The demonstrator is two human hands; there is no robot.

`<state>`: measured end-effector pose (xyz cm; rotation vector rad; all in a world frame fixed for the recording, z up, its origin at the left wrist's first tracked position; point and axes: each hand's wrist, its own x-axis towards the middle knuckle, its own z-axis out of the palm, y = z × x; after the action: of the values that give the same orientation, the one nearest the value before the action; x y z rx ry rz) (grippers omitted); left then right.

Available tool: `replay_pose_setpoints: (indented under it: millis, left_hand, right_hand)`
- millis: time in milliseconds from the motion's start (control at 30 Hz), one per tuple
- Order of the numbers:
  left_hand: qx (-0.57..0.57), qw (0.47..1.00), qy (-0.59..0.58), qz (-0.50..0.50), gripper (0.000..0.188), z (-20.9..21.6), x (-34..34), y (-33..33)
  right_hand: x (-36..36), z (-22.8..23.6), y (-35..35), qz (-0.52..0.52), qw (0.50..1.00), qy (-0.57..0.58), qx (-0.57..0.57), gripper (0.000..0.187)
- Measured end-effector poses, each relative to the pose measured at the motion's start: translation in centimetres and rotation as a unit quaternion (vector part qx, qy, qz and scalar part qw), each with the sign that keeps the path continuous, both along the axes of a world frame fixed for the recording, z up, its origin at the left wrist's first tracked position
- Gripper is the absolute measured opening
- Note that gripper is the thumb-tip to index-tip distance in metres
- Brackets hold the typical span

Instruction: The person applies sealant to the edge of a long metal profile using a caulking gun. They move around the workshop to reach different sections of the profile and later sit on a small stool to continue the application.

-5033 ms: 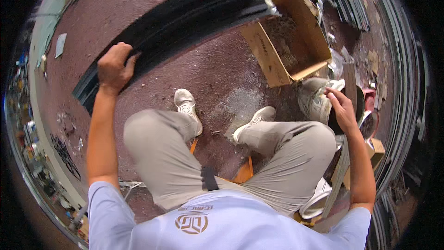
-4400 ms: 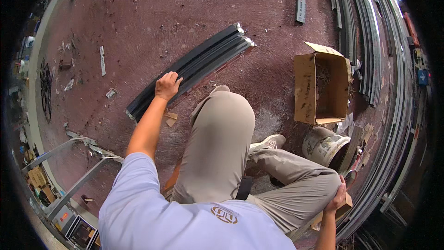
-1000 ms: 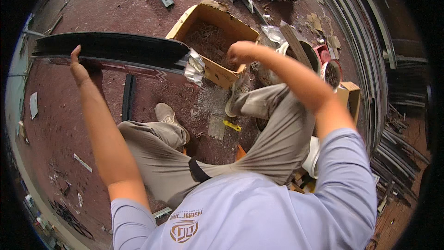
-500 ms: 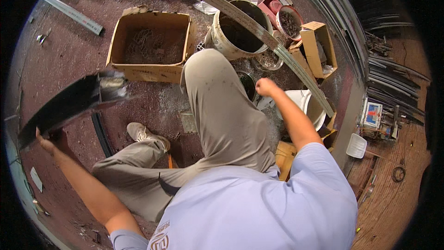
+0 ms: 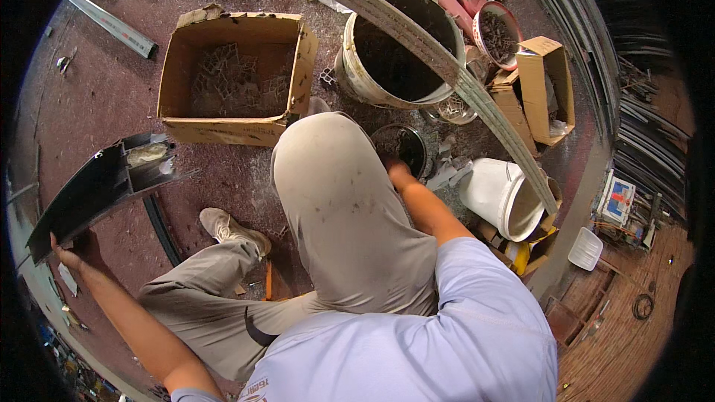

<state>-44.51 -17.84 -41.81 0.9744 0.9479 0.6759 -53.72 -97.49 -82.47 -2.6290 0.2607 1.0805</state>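
My left hand (image 5: 67, 255) holds a long dark metal profile (image 5: 83, 186) near its lower end. The profile is raised at a slant over the floor, and its cut end shows hollow chambers with pale material in one of them. To the right of my knee, my right hand (image 5: 401, 171) reaches into a round dark-rimmed container (image 5: 423, 150). Its fingers are down inside, hidden by shadow and partly by my knee, so I cannot see whether they hold anything.
A cardboard box (image 5: 223, 134) with thin metal offcuts stands ahead left. A large bucket (image 5: 354, 78) has a long strip (image 5: 406, 37) lying across it. On the right are a tipped white bucket (image 5: 488, 190), a bowl of small parts (image 5: 497, 33) and an open carton (image 5: 532, 78).
My right hand has moved down and left, from beside the round container into it. My left hand keeps its hold on the profile, which has shifted slightly. The whole view has swung a little.
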Motion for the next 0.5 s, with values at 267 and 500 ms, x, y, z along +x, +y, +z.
replay_pose_setpoints:
  millis: [267, 500]
  left_hand:
    - [0.071, 0.997, 0.025, 0.008, 0.047, 0.2, 3.0, -4.4]
    - [0.004, 0.998, -0.033, -0.061, 0.043, 1.1, 3.7, -6.7]
  right_hand:
    - [-0.7, 0.8, -0.6, 0.053, 0.998, -0.025, 0.015, 0.022]
    - [1.5, 7.0, -1.7, 0.051, 0.994, -0.046, -0.083, 0.017]
